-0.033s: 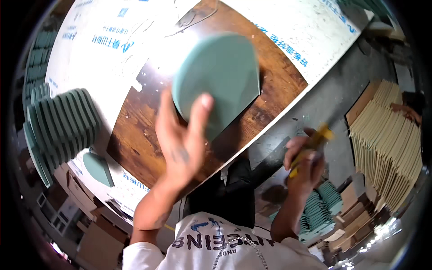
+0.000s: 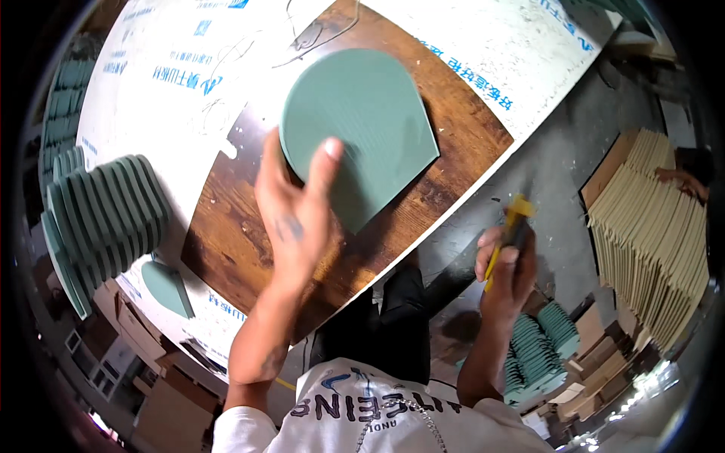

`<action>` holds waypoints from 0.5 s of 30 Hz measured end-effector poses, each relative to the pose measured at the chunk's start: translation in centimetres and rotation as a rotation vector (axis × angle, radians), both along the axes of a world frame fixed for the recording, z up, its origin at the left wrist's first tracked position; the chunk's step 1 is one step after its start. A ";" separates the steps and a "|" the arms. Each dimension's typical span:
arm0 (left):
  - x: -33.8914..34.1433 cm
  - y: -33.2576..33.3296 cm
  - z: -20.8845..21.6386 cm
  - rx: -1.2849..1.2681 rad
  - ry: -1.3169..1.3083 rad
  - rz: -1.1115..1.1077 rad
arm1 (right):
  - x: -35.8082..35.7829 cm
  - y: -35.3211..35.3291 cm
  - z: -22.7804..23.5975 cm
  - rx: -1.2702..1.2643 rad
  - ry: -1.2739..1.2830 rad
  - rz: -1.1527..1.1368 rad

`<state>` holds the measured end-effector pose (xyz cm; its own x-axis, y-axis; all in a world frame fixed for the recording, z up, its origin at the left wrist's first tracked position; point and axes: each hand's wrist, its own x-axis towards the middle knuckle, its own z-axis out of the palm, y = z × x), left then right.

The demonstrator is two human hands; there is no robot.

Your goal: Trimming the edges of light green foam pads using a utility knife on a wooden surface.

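Observation:
A green panel (image 2: 370, 128), rounded at the far end and pointed at the near right, lies over the dark wood-grain board (image 2: 226, 219). At its near left edge is my left hand (image 2: 296, 204), the thumb on the panel's face and the fingers closed at the rim, partly hidden. Off the table's near right edge, over the floor, my right hand (image 2: 510, 264) is wrapped round a yellow-and-black tool that looks like a utility knife (image 2: 516, 215). Its far end is somewhat blurred.
A row of similar green panels (image 2: 113, 211) stands on the white table (image 2: 166, 128) at left, with one loose green piece (image 2: 168, 288) beside it. Thin cords (image 2: 325, 34) lie at the back. Cream sheets (image 2: 642, 241) are stacked at right, near another person's hand (image 2: 683, 181).
The green panel has turned flatter, showing less of its thick left edge, and shifted slightly. My left hand has moved with it a little leftward. The knife has swung to a more upright angle.

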<state>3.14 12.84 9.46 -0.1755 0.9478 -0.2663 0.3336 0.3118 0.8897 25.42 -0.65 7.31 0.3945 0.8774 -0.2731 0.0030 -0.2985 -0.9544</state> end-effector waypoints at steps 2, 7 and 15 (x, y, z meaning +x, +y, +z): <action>-1.2 2.3 -3.8 -0.008 0.004 -0.005 | 0.3 -0.6 -1.2 -0.062 -0.096 0.077; -1.0 4.9 -7.7 0.237 0.693 -0.116 | 0.8 0.9 -3.7 0.147 -0.741 0.291; 4.2 6.4 -10.7 0.453 0.889 -0.229 | 2.7 3.1 -5.2 0.241 -0.980 0.444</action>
